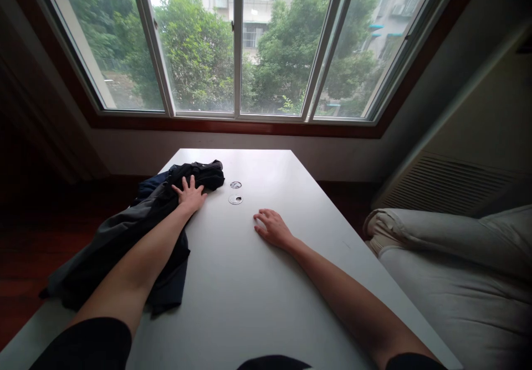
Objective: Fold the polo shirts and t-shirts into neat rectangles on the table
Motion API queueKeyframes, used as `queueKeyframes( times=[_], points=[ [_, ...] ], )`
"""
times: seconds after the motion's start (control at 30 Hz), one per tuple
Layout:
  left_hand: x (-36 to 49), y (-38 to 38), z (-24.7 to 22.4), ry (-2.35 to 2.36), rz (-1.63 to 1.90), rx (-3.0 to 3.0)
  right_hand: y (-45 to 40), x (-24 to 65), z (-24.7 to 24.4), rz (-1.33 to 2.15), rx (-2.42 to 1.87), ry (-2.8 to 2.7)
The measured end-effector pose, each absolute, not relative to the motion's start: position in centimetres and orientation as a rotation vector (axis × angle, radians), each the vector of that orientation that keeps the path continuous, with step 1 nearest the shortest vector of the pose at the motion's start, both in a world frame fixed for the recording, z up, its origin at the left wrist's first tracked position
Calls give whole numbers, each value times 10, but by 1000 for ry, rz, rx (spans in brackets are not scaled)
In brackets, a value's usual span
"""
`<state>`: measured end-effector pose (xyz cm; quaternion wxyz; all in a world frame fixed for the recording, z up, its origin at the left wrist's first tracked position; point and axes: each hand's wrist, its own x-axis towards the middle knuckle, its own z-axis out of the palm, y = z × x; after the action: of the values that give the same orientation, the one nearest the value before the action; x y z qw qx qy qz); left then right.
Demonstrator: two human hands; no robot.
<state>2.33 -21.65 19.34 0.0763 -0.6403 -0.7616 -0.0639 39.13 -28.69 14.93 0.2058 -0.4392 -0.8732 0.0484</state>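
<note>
White surface [249,298]: our left hand [191,194] splays on clothes [124,230], right hand [273,228] empty, fingers parted; overhang could drag them off

Through my feed, the table [233,287] looks smooth, with a soft sheen. Along its left side I make out creased, matt cloth in the clothes [118,234]. Beyond the table I see glass windowpanes [278,60] and a varnished-looking wood surround [233,127]. Right of it, the sofa [457,287] shows me dull, wrinkled fabric; left of it, floorboards [20,287] look like polished wood.
</note>
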Motion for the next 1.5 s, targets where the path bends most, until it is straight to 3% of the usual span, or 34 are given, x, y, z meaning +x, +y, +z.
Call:
queueKeyframes(
  times=[0.5,0.7,1.0,1.5],
  points=[
    [1,-210,197,-2302,-184,-1925,-286,384,148,97,-1248,-2417],
    [51,-221,195,-2079,-312,-2217,-281,381,151,112,-1283,-2519],
    [116,-287,146,-1807,-424,-2598,-277,381,156,166,-1380,-2678],
    [108,-309,156,-1866,-147,-2674,-288,382,162,205,-1366,-2723]
  ],
)
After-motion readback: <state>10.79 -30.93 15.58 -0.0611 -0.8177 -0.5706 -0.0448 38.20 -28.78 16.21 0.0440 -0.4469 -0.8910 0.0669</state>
